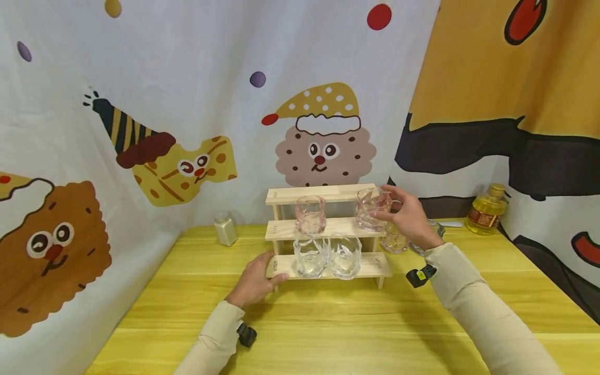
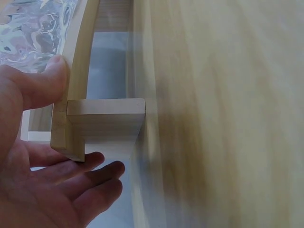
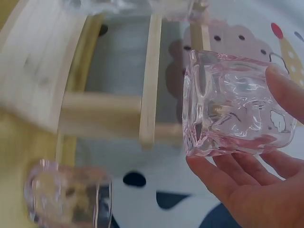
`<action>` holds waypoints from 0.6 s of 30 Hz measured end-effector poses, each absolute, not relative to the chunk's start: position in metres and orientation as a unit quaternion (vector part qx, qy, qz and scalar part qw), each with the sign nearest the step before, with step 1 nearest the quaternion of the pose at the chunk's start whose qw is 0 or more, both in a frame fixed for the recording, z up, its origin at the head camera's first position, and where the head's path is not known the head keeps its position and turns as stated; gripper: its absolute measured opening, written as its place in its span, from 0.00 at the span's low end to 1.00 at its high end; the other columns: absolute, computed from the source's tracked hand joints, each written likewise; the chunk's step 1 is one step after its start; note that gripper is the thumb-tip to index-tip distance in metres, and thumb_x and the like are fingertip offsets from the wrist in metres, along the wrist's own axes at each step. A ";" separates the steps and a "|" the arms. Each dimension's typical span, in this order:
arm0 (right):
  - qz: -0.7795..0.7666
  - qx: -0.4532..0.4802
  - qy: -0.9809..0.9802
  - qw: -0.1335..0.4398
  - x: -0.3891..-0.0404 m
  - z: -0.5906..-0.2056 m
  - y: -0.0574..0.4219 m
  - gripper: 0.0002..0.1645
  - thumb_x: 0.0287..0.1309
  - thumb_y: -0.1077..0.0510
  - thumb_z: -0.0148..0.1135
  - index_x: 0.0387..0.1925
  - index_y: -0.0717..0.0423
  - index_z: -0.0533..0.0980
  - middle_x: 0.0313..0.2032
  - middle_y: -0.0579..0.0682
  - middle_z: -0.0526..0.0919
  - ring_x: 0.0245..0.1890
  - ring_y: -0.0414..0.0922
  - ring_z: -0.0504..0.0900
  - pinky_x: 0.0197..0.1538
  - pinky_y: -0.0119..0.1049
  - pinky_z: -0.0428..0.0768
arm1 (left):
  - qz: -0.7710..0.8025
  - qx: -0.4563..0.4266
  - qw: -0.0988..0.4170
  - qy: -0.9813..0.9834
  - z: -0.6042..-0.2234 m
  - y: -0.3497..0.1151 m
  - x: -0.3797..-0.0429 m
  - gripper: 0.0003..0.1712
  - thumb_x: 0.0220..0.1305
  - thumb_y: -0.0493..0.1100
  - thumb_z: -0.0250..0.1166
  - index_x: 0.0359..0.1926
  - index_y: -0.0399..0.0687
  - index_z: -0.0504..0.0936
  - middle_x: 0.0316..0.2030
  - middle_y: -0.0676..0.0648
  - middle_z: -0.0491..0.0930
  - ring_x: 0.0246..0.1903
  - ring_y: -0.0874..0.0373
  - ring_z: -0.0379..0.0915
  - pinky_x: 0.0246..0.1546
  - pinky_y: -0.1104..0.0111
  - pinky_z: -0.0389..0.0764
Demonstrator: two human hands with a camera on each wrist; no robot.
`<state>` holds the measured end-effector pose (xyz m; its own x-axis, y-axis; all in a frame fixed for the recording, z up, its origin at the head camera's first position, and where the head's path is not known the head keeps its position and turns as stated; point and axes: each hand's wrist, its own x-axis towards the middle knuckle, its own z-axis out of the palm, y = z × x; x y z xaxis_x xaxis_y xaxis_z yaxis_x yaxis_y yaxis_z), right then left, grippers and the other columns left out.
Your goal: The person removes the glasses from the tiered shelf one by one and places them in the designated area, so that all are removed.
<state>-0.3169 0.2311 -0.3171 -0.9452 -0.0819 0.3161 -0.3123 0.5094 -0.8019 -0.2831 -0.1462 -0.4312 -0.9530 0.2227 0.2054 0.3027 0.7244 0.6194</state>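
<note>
My right hand (image 1: 409,219) holds a pinkish clear glass (image 3: 237,104) between thumb and fingers at the right end of the middle tier. Whether its base touches the board cannot be told. With my left hand (image 1: 255,281) I grip the left end of the lowest board of a three-tier wooden display stand (image 2: 73,95), thumb on top and fingers beneath. Another pink glass (image 1: 310,214) stands on the middle tier, to the left. Side by side on the lowest tier are two clear glasses (image 1: 310,256).
A pink glass (image 3: 69,194) stands on the table right of the stand. Behind my right hand, a greyish glass item (image 1: 417,249) is partly hidden. An oil bottle (image 1: 486,211) is at the back right, a small white-filled jar (image 1: 225,230) at the back left. A printed curtain (image 1: 211,62) hangs behind.
</note>
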 end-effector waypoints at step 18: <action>0.424 0.037 -0.890 0.162 -0.296 -0.317 0.317 0.51 0.61 0.47 0.70 0.77 0.58 0.56 0.54 0.55 0.78 0.38 0.17 0.74 0.38 0.18 0.76 | -0.343 -0.150 0.042 -0.926 -0.431 -0.144 -0.287 0.36 0.65 0.45 0.70 0.66 0.29 0.68 0.57 0.34 0.76 0.44 0.52 0.75 0.45 0.59 0.78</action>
